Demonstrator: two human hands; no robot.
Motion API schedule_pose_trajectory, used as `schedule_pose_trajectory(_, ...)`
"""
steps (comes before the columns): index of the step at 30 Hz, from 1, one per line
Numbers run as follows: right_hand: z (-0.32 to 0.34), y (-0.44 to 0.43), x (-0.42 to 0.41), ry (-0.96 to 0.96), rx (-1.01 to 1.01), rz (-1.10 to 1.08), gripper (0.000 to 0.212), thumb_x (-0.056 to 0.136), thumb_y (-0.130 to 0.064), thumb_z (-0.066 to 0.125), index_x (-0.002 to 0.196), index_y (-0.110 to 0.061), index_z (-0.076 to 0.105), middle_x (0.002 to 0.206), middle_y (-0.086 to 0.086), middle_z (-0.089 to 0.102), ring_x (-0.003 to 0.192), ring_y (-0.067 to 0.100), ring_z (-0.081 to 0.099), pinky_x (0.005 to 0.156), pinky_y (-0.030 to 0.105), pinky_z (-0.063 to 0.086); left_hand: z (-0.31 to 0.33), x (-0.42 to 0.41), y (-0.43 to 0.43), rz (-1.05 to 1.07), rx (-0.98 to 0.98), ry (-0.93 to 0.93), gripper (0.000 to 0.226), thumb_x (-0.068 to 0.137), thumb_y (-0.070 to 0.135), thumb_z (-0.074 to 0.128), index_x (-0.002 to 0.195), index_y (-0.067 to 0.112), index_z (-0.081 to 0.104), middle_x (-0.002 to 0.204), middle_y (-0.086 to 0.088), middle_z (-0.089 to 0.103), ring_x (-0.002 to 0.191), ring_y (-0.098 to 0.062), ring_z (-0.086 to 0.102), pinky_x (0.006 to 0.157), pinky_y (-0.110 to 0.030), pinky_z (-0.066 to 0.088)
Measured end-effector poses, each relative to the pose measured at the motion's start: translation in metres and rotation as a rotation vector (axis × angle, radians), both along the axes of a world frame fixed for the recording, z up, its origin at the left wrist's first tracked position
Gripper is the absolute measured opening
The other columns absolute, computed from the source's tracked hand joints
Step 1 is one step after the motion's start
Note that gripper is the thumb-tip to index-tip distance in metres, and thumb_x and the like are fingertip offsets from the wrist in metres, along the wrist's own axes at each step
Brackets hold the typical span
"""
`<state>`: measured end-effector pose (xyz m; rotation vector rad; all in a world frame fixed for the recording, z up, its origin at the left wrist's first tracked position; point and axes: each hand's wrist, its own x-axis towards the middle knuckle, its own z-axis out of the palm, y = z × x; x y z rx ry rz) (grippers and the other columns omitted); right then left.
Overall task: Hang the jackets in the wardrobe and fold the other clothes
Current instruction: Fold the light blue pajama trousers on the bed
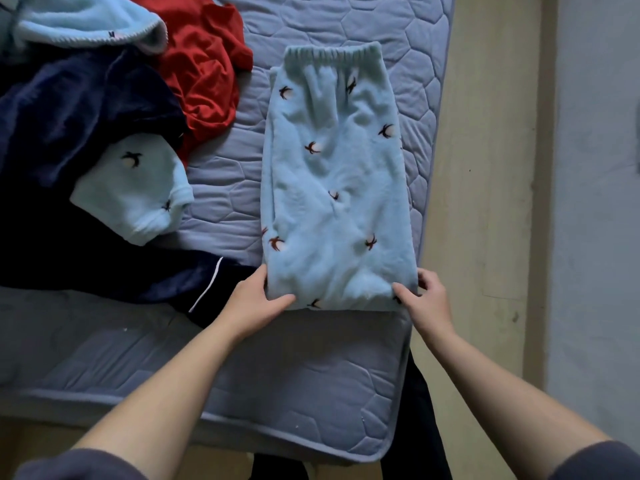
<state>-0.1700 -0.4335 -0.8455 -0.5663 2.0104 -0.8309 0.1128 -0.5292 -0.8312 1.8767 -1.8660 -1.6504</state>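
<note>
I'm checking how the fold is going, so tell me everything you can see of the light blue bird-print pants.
The light blue pants look like fluffy fleece dotted with small dark birds. They lie flat on the quilted mattress near its right edge, folded into a long narrow panel, gathered elastic waistband at the far end. The left hand and right hand each grip a near corner.

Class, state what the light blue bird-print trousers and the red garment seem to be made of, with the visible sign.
The light blue bird-print trousers: probably fleece, matte, with fuzzy thick pile. The red garment: likely thin smooth cloth, fibre unclear; sharp fine creases.
</note>
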Motion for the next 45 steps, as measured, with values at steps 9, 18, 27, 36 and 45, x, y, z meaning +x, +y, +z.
schedule_pose_trajectory(9,-0.008,0.006,-0.008,-0.348,0.105,0.084,0.015,0.084,-0.025,0.072,0.097,-0.027,0.067,0.102,-0.007,0.071,0.089,0.005,0.068,0.072,0.019,0.055,-0.018,-0.001,0.01,0.367,0.103,0.069,0.035,0.084,0.038,0.07,0.106,0.012,0.07,0.12,0.007,0.058,0.101,-0.008,0.061,0.084,-0.02,0.049)
schedule_pose_trajectory(18,-0.014,0.008,0.025,-0.393,0.193,-0.331,0.022,0.08,-0.022,0.069,0.101,-0.019,0.063,0.102,0.006,0.071,0.088,0.022,0.068,0.076,0.039,0.057,-0.017,-0.019,0.004,0.731,0.319,-0.002,0.049,0.076,0.022,0.075,0.115,0.009,0.048,0.108,-0.009,0.061,0.086,-0.021,0.063,0.068,-0.034,0.054)
schedule_pose_trajectory(27,0.114,-0.018,-0.011,-0.376,0.152,0.059,0.069,0.082,-0.032,0.06,0.14,-0.053,0.028,0.118,-0.014,0.057,0.08,0.014,0.065,0.055,0.03,0.054,0.091,-0.004,-0.018,0.608,0.372,0.191,0.068,0.089,0.025,0.063,0.143,0.042,0.026,0.112,0.016,0.053,0.085,-0.018,0.066,0.045,-0.031,0.053)
schedule_pose_trajectory(36,0.156,-0.201,-0.092,-0.776,0.156,0.171,0.057,0.092,-0.05,0.031,0.114,-0.014,0.068,0.097,0.011,0.072,0.083,0.026,0.071,0.067,0.031,0.054,0.151,-0.031,-0.172,0.445,0.555,0.443,0.047,0.093,0.051,0.036,0.108,0.02,0.067,0.078,-0.01,0.069,0.059,-0.022,0.066,0.055,-0.028,0.054)
schedule_pose_trajectory(45,0.071,-0.379,-0.1,-0.623,0.048,0.093,0.045,0.096,-0.052,0.034,0.121,-0.019,0.051,0.111,0.006,0.065,0.09,0.015,0.061,0.075,0.032,0.044,0.057,-0.13,-0.317,0.717,0.065,0.251,0.038,0.098,0.034,0.04,0.129,0.014,0.05,0.11,-0.006,0.069,0.092,-0.02,0.065,0.069,-0.026,0.042)
